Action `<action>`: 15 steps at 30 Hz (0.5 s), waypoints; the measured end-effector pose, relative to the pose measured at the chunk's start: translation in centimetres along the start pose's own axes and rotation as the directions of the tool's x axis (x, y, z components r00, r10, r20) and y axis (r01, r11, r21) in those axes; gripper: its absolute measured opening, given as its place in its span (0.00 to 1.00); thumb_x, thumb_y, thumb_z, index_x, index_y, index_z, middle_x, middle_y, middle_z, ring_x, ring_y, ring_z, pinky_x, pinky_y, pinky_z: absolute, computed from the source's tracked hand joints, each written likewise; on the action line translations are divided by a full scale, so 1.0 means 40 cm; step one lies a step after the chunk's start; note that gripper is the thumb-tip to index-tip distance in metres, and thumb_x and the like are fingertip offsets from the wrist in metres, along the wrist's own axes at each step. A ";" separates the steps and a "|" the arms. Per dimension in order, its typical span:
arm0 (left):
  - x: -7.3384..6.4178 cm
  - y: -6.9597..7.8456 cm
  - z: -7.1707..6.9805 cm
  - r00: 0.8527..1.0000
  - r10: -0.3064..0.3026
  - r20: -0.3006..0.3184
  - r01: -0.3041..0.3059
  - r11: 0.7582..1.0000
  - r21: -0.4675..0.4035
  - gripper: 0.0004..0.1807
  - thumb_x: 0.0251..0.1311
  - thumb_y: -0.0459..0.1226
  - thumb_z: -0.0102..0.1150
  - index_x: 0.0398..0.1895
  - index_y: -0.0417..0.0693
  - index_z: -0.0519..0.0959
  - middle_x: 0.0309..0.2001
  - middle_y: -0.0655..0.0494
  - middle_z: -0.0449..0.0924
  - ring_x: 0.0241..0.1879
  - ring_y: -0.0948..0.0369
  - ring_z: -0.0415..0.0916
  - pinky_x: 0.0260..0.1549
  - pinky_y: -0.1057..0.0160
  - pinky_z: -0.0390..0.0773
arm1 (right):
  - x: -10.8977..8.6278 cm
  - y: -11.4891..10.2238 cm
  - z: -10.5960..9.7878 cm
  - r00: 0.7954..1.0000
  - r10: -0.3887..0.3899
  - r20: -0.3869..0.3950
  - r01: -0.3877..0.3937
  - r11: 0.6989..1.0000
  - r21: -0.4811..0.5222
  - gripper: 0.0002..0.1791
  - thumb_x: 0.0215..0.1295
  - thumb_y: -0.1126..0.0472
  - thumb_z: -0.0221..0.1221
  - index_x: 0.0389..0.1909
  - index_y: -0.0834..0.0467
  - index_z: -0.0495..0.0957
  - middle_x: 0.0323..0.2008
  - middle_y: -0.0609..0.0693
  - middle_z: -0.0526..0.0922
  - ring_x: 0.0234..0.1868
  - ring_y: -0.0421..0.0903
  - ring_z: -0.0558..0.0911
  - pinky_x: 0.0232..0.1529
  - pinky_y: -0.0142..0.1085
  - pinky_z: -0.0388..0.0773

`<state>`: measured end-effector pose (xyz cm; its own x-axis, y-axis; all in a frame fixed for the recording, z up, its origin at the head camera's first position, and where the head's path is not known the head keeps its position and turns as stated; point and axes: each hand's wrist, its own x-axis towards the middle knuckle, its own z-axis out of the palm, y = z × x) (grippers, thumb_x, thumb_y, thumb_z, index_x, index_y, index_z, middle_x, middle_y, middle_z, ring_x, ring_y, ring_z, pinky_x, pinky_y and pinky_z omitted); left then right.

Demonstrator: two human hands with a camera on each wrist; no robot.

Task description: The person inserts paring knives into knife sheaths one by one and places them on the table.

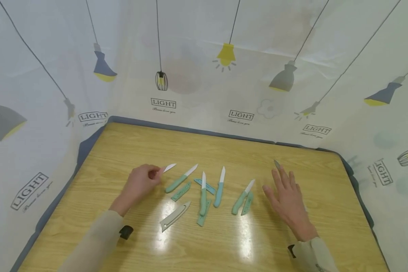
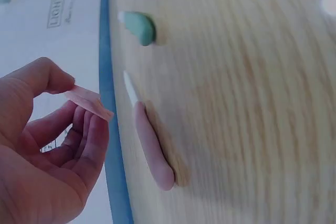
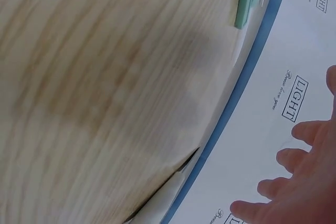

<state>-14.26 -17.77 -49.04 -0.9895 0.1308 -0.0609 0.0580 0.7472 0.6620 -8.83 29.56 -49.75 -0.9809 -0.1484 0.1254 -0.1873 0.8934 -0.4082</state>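
My left hand (image 1: 142, 181) pinches a small pink blade cover (image 2: 86, 100) between thumb and fingers, held above the table. Below it, in the left wrist view, a knife with a pink handle (image 2: 152, 145) and a white blade lies on the wood. In the head view only that knife's white blade (image 1: 170, 167) shows past the fingertips. My right hand (image 1: 287, 192) is spread with fingers straight, over a knife with a dark blade (image 1: 277, 164). That knife's pale handle (image 3: 164, 200) shows in the right wrist view and is mostly hidden by the hand in the head view.
Between the hands lie several green-handled knives (image 1: 203, 196), a blue-handled knife (image 1: 219, 194), green sheaths (image 1: 181, 191), a blue sheath (image 1: 209, 188) and a pale grey sheath (image 1: 175, 216). A printed white curtain (image 1: 197, 124) surrounds the wooden table (image 1: 139, 143).
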 end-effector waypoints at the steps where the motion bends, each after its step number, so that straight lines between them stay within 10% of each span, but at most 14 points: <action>1: 0.001 0.000 -0.006 1.000 -0.019 -0.003 0.019 0.998 -0.058 0.18 0.68 0.37 0.61 0.56 0.36 0.83 0.44 0.46 0.85 0.43 0.52 0.82 0.41 0.53 0.84 | 0.001 -0.004 0.001 1.000 -0.004 0.002 0.004 1.000 0.009 0.39 0.82 0.43 0.48 0.81 0.63 0.53 0.82 0.64 0.44 0.79 0.74 0.42 0.66 0.81 0.49; 6: 0.001 -0.001 -0.031 0.994 -0.105 0.016 0.104 0.925 -0.366 0.22 0.72 0.39 0.60 0.65 0.37 0.78 0.56 0.41 0.82 0.52 0.50 0.82 0.42 0.63 0.85 | 0.015 -0.040 0.015 0.999 -0.036 0.009 0.036 0.998 0.048 0.39 0.82 0.44 0.48 0.80 0.65 0.52 0.81 0.68 0.46 0.79 0.74 0.42 0.71 0.76 0.47; 12: -0.002 -0.008 -0.047 0.979 -0.181 0.095 0.193 0.663 -0.724 0.27 0.76 0.38 0.57 0.73 0.35 0.69 0.67 0.32 0.71 0.57 0.52 0.82 0.51 0.64 0.85 | 0.043 -0.125 0.036 0.998 -0.062 0.022 0.059 0.994 0.091 0.41 0.81 0.43 0.50 0.81 0.65 0.52 0.80 0.69 0.48 0.78 0.75 0.44 0.72 0.74 0.49; 15: -0.004 -0.014 -0.052 0.978 -0.183 0.098 0.190 0.603 -0.775 0.30 0.78 0.41 0.55 0.76 0.37 0.65 0.70 0.34 0.70 0.58 0.59 0.82 0.56 0.63 0.82 | 0.058 -0.176 0.043 0.996 -0.079 0.039 0.074 0.991 0.109 0.42 0.80 0.42 0.51 0.81 0.65 0.52 0.81 0.67 0.48 0.79 0.73 0.44 0.73 0.72 0.50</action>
<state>-14.38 -19.55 -47.85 -0.9658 0.0552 -0.2535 -0.2553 -0.0293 0.9664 -9.89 22.20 -48.14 -0.9644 -0.2344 0.1222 -0.2639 0.8286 -0.4938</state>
